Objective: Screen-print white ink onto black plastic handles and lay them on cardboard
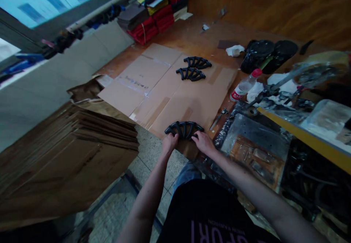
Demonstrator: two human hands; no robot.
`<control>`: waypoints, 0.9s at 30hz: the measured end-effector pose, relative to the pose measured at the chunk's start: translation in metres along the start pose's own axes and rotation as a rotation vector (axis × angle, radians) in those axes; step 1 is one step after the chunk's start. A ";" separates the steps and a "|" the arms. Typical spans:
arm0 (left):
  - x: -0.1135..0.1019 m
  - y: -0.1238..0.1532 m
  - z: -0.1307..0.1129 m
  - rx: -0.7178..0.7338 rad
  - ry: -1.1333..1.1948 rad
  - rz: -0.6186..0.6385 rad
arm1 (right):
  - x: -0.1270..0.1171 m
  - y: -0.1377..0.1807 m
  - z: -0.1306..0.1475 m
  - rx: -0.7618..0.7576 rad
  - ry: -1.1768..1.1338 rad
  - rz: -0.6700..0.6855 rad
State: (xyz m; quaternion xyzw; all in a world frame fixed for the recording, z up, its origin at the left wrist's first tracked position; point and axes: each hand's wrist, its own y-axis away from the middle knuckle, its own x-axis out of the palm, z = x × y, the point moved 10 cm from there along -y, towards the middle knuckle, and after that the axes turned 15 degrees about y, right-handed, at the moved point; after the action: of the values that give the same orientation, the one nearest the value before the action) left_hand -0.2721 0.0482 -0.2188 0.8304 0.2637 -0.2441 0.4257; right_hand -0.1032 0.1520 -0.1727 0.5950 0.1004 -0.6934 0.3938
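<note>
A black curved plastic part with ribs lies on the near edge of a flattened cardboard sheet. My left hand grips its left end, fingers curled over it. My right hand holds its right end the same way. Two more black ribbed parts lie side by side at the far end of the cardboard.
A tall stack of flat cardboard stands at the left. A plastic bottle with a red cap, a small blade, black bags and a cluttered work surface sit at the right. Red folders lie at the back.
</note>
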 end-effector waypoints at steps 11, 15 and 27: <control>-0.037 -0.040 -0.088 0.296 -0.314 -0.034 | -0.005 -0.009 0.002 -0.055 0.035 -0.011; -0.019 0.009 -0.111 0.745 -0.245 -0.179 | 0.016 -0.003 -0.011 -0.007 0.131 0.091; 0.022 -0.023 -0.120 0.839 -0.260 -0.102 | 0.055 0.002 -0.025 -0.067 0.173 0.034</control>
State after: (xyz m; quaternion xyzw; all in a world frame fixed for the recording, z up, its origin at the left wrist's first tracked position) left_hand -0.2493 0.1654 -0.1836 0.8797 0.1268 -0.4532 0.0685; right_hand -0.0820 0.1424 -0.2291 0.6409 0.1469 -0.6288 0.4150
